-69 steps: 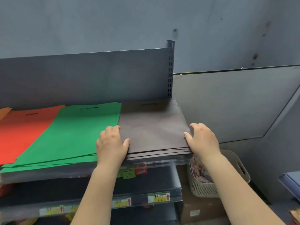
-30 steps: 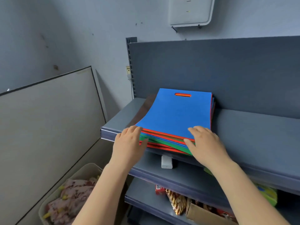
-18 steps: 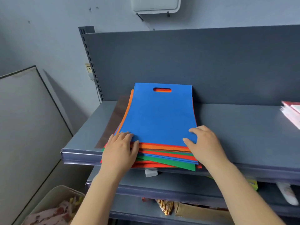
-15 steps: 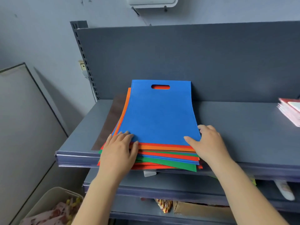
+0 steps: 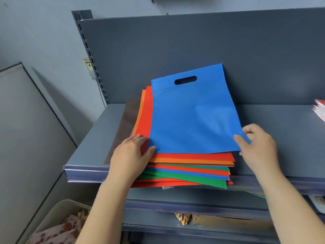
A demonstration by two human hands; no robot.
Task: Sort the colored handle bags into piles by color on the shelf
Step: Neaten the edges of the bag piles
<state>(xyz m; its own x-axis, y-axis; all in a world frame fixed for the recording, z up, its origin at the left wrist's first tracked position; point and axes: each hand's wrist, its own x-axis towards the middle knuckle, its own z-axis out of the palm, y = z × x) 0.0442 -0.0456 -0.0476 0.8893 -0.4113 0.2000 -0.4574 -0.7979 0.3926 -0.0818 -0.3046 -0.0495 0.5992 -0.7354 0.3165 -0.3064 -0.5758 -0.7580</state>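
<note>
While right hand (image 5: 257,147) pinches blue bag (image 5: 191,113) corner, left hand (image 5: 131,154) lies flat, steadying stack (image 5: 186,169): light, floppy, slippery.

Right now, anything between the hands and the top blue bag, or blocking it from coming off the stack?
Nothing visible. The right hand already pinches the blue bag at its near right corner. The left hand presses on the mixed stack beside it. Bare shelf lies to the right.

No readable text, label, brand or number shows anywhere in this view.
</note>
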